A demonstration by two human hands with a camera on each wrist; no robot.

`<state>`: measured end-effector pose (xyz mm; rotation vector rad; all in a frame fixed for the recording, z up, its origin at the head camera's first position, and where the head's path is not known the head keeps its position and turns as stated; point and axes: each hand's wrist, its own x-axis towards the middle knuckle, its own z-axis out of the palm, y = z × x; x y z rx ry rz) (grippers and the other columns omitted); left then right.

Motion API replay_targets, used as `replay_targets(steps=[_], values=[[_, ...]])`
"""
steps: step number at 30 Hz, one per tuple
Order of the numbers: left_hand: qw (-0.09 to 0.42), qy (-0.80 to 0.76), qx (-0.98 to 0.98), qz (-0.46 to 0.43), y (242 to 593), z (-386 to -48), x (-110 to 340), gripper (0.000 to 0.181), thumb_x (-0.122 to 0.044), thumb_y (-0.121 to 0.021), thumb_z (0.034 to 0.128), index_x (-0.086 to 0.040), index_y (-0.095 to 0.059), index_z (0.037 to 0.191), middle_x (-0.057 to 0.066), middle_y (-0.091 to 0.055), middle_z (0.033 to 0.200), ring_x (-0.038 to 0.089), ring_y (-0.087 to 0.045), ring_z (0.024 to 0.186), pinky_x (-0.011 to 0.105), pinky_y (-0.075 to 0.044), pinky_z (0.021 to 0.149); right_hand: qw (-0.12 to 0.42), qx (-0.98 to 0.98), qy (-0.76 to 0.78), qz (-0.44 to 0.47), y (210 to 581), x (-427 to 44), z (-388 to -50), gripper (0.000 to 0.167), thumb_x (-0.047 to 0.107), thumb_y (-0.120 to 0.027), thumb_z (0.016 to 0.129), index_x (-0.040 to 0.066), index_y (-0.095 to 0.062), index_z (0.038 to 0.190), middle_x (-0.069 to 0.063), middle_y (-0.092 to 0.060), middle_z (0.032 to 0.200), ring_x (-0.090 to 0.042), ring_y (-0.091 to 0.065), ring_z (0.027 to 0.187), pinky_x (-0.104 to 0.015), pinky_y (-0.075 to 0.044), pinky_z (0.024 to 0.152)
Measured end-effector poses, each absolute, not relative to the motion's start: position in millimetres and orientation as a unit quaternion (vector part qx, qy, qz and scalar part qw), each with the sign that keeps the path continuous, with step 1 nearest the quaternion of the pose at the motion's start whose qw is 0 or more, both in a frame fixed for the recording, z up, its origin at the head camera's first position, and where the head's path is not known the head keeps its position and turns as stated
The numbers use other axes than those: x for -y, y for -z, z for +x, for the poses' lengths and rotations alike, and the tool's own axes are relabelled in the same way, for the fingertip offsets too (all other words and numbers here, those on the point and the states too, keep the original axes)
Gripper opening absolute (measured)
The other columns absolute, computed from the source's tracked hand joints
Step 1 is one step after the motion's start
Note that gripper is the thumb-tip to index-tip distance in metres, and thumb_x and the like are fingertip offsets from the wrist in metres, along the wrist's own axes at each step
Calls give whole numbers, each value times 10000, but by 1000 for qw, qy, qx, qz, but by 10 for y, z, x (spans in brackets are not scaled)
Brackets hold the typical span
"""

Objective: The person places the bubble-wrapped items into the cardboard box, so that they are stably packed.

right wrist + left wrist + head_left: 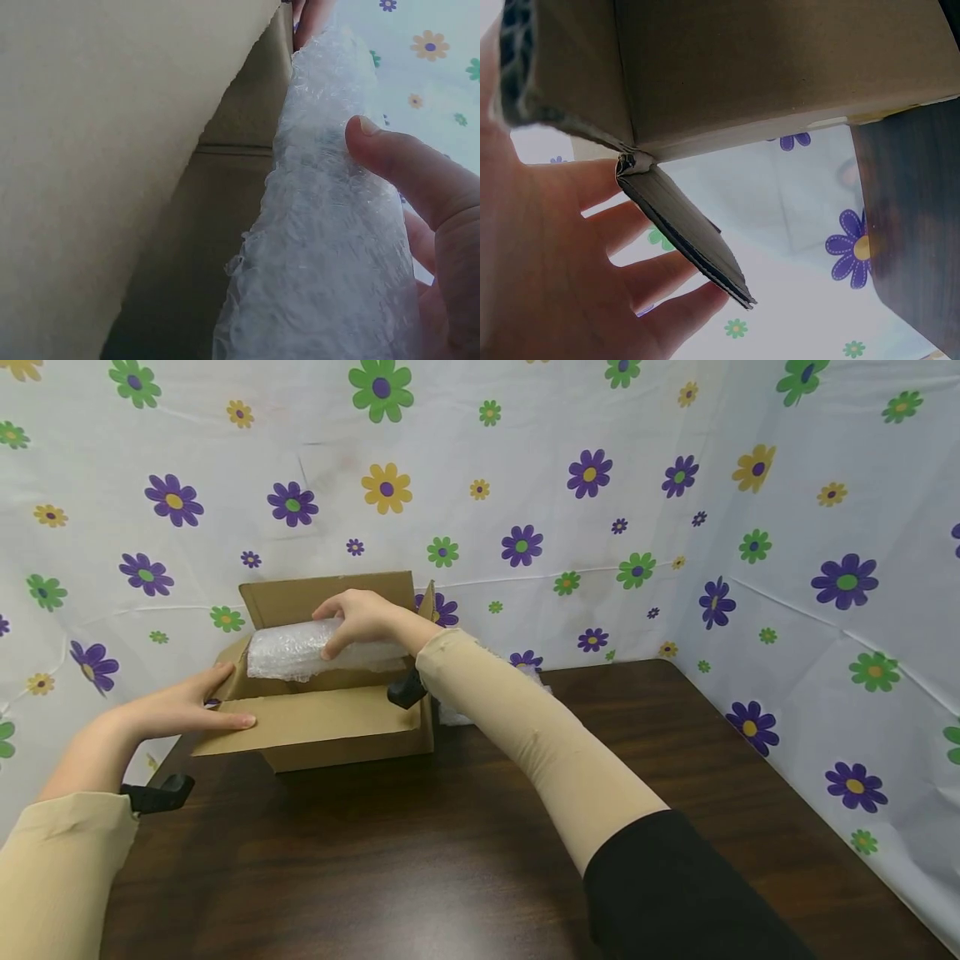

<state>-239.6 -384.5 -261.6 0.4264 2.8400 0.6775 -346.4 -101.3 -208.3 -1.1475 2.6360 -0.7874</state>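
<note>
An open cardboard box (352,747) stands on the table, its flaps spread. Over its opening, the right hand (363,618) grips a long roll of bubble wrap (288,650) from above. In the right wrist view the thumb of the right hand (427,180) presses on the bubble wrap (322,225), beside the box interior (217,187). At the box's left side the left hand (176,706) rests spread, thumb on the front flap. The left wrist view shows the left hand (592,247) with extended fingers behind a cardboard flap (694,225); whatever is inside the roll cannot be made out.
Another piece of clear wrap (453,717) lies right of the box, partly hidden by the right forearm. The dark wooden table (450,843) extends to the front and right. A flowered cloth (465,460) hangs behind and along the right side.
</note>
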Motion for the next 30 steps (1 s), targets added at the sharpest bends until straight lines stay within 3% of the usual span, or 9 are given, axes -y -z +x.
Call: replay_targets(steps=[16,23,30], values=[[94,-227,-958,144,2597,-2364,3819,1057,-342,-683,876,126,46,1483,419,-4,1500,590,-25,1365,748,-145,1003,138,-871,289,-371,2272,1035,-3475,656,252,-803,795,155,-544,1390,24,-536,1364,-102,-515,1145,-198,-427,881],[93,-233,-957,148,2608,-2369,3841,1057,-325,-686,877,115,57,1487,414,10,1504,584,-10,1369,748,-141,1005,141,-876,288,-360,2321,1052,-3493,645,255,-793,810,168,-538,1396,36,-498,1422,-120,-433,1295,-198,-385,980],[94,-233,-957,146,2620,-2366,3854,1058,-325,-688,876,112,55,1489,411,13,1506,580,-2,1372,746,-138,1009,106,-885,283,-354,2318,1054,-3510,672,253,-808,792,186,-532,1400,48,-503,1418,-108,-451,1275,-210,-406,961]])
